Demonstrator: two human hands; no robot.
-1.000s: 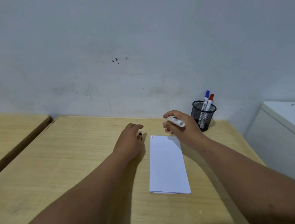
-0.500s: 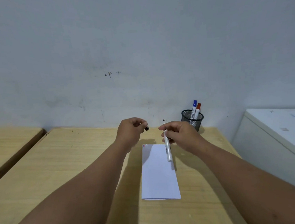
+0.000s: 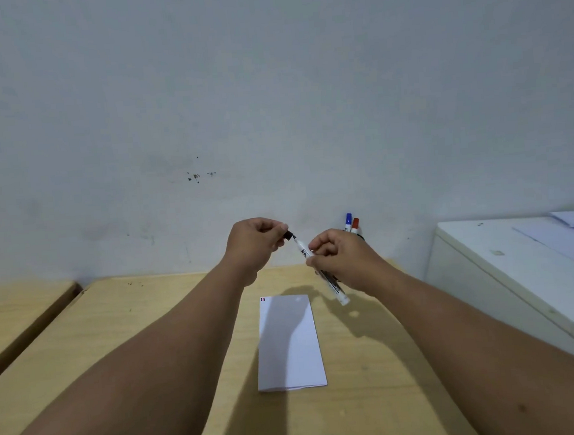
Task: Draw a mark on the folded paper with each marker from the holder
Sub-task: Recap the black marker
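A white folded paper (image 3: 289, 344) lies lengthwise on the wooden table (image 3: 150, 334), with small red and blue marks at its far left corner. Above its far end my right hand (image 3: 345, 259) grips a white marker (image 3: 332, 285) by the barrel, tip pointing up and left. My left hand (image 3: 256, 242) pinches the marker's black cap (image 3: 288, 235) right at the tip; I cannot tell whether cap and tip touch. A blue marker (image 3: 348, 220) and a red marker (image 3: 355, 225) stand in the holder, which is mostly hidden behind my right hand.
A white cabinet (image 3: 511, 289) with sheets of paper on top stands at the right, higher than the table. A second wooden surface (image 3: 15, 317) lies at the left across a gap. A grey wall closes the back.
Both hands have risen off the paper. The marker has turned from pointing straight away to slanting up-left, and the cap in my left hand has come to its tip.
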